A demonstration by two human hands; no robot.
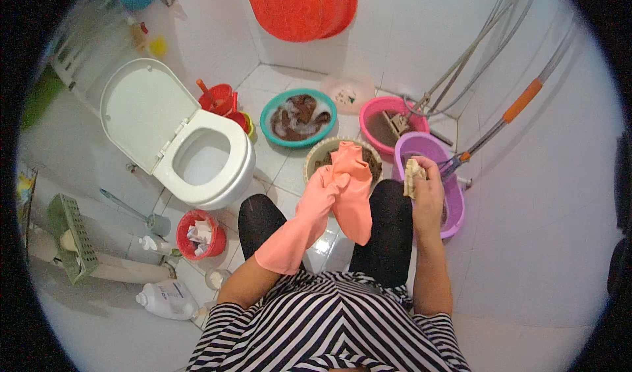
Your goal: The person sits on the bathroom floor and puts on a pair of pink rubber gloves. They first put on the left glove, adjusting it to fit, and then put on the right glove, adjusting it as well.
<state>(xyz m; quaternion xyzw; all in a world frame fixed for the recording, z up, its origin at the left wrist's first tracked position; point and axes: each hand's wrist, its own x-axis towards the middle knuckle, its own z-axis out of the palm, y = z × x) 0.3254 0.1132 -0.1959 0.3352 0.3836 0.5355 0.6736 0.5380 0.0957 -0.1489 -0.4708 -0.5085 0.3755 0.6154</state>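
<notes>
My left hand (323, 188) wears a pink rubber glove and grips a second, empty pink rubber glove (356, 209) by its middle. The loose glove's fingers point away from me and its cuff hangs towards me. My bare right hand (428, 194) holds a small crumpled cream-coloured piece (414, 178), perhaps a cloth or a bar; I cannot tell which. Beneath the gloves, between my knees, stands a cream basin (310, 164) with dark brown cloth in it, partly hidden. Below my right hand is a purple tub (456, 209).
A teal basin (266, 131) holds brown cloth in suds. Mops stand in the pink basin (368, 135) and the purple tub. To the left are a toilet (237, 184), a red waste bin (217, 246) and a white bottle (170, 300). A large red basin (303, 9) hangs on the wall.
</notes>
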